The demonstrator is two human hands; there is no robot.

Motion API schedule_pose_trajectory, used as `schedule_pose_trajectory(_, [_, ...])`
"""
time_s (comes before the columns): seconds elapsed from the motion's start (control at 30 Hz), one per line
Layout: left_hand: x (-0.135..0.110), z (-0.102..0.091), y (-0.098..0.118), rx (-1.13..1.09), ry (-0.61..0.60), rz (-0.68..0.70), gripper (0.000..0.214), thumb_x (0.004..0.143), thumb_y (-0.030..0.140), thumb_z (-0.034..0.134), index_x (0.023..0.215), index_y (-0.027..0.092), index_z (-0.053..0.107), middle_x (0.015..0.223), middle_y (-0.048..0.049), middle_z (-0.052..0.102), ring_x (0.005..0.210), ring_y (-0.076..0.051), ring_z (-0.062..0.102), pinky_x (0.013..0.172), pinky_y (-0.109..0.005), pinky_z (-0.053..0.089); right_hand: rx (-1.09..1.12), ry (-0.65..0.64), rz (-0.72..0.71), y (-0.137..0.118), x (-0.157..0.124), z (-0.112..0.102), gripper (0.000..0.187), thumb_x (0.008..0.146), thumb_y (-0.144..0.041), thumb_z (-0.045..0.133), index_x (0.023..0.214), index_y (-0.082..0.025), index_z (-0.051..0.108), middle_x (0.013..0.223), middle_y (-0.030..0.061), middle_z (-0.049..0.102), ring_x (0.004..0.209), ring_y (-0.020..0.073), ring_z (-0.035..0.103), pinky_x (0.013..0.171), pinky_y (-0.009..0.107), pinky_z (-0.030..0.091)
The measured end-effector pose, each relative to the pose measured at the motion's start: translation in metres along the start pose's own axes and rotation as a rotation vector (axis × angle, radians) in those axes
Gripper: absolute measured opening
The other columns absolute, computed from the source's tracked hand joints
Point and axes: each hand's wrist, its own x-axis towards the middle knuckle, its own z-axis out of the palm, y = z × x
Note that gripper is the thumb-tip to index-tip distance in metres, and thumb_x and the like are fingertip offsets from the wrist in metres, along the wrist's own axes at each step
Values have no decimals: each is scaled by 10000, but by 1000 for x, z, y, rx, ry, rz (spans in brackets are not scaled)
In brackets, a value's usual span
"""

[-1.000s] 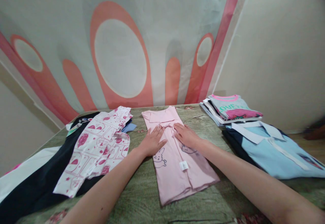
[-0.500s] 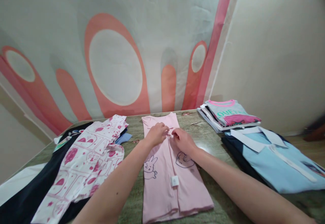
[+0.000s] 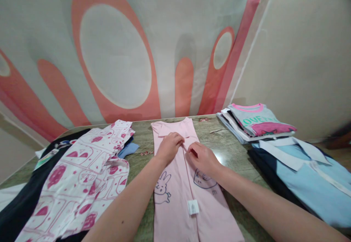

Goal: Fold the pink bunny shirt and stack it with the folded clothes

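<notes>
A pale pink garment [image 3: 175, 183] lies lengthwise on the table, its side panels folded inward to meet near the middle. A line-drawn rabbit shows on its left half, another drawing on its right, and a white label [image 3: 193, 207] lies by the centre edge. My left hand [image 3: 170, 147] is closed, its fingertips pinching the fabric near the upper centre. Close beside it, my right hand [image 3: 202, 158] has curled fingers, thumb and forefinger together at the edge of the right panel. The exact bit of cloth between the fingers is hard to see.
At left, a white garment with pink print [image 3: 82, 176] lies over dark clothing [image 3: 30, 194]. Folded shirts [image 3: 257, 121] are stacked at back right, with a light blue collared garment [image 3: 315, 176] in front. Behind the wooden table [image 3: 142, 136] rises a patterned wall [image 3: 170, 22].
The view has come slightly closer to the table. My right hand has moved a little down along the pink garment; my left hand stays near the same spot.
</notes>
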Motion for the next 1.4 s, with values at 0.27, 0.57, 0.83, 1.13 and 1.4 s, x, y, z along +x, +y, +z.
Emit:
schedule_pose_trajectory(0.27, [-2, 2, -2, -24, -38, 29, 145, 878, 193, 602, 935, 263, 716, 1098, -40, 635, 1056, -209, 555, 940, -359, 428, -182, -44, 33, -23, -7, -5, 101, 857, -278, 578, 803, -192, 579, 896, 62, 581, 879, 207, 537, 793, 313, 394])
schedule_pose_trajectory(0.57, [1, 4, 8, 13, -38, -9, 107, 908, 186, 547, 938, 231, 638, 1051, -42, 629, 1055, -210, 546, 915, -354, 428, -290, -94, 111, -31, -10, -5, 85, 821, -247, 568, 779, -188, 612, 896, 81, 601, 842, 224, 551, 728, 330, 386])
schedule_pose_trajectory(0.83, [1, 4, 6, 8, -52, -12, 141, 899, 136, 514, 933, 230, 612, 1013, -33, 635, 1013, -203, 556, 881, -338, 433, -82, -169, 261, -22, -3, -10, 55, 763, -193, 579, 708, -197, 578, 790, 19, 621, 728, 153, 540, 631, 263, 318])
schedule_pose_trajectory(1.13, [0, 0, 9, -6, -73, 32, 205, 866, 121, 503, 955, 243, 640, 1089, -54, 629, 1066, -214, 548, 923, -354, 426, 76, -201, 384, -14, -2, -18, 55, 746, -179, 542, 792, -208, 545, 693, -30, 602, 614, 122, 502, 550, 227, 246])
schedule_pose_trajectory(1.4, [1, 4, 6, 2, -48, -8, 246, 862, 80, 469, 997, 239, 600, 1056, -51, 636, 1027, -208, 559, 888, -333, 439, -4, -323, 324, -14, -2, -28, 62, 691, -197, 573, 720, -202, 519, 639, -32, 543, 584, 121, 450, 529, 238, 208])
